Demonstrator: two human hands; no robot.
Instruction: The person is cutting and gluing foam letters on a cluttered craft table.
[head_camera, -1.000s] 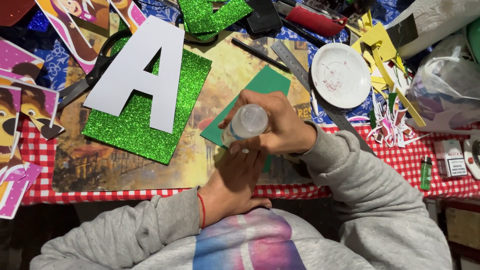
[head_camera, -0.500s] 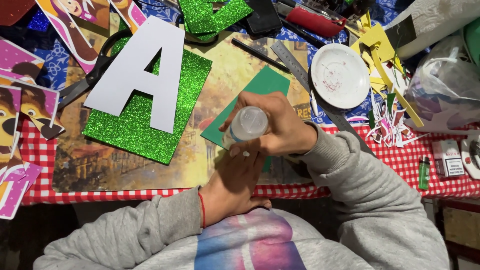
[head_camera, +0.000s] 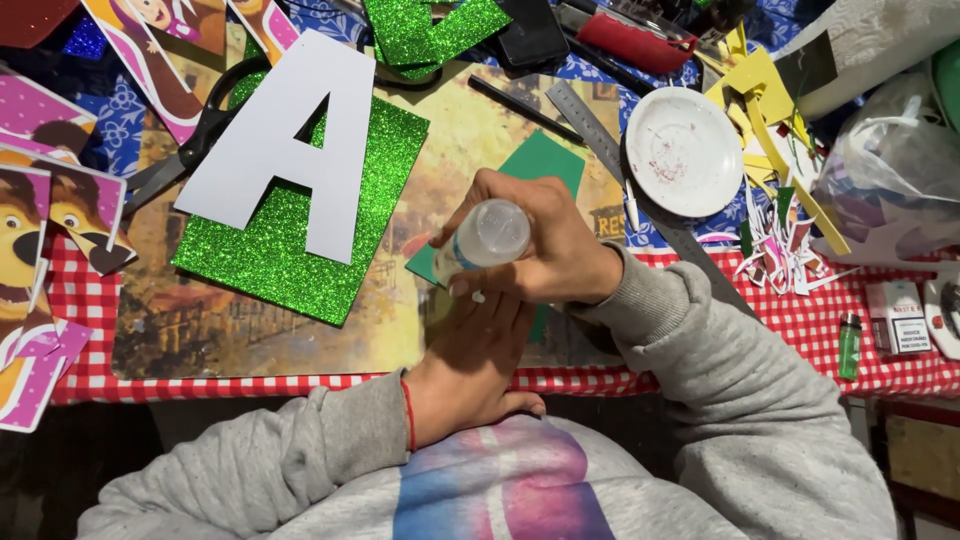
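One glue bottle held over one open palm.
I note the right hand (head_camera: 545, 250) gripping one clear bottle (head_camera: 485, 240), inverted, above the spread left hand (head_camera: 475, 365); at 10 o'clock, one white letter (head_camera: 285, 140) lies on one green glitter sheet (head_camera: 300, 225).

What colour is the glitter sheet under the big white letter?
Bright green, in the head view: glitter sheet under the white letter.

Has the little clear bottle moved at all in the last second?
No. The bottle in the right hand sits in the same spot over the green card's lower left edge, above the left hand.
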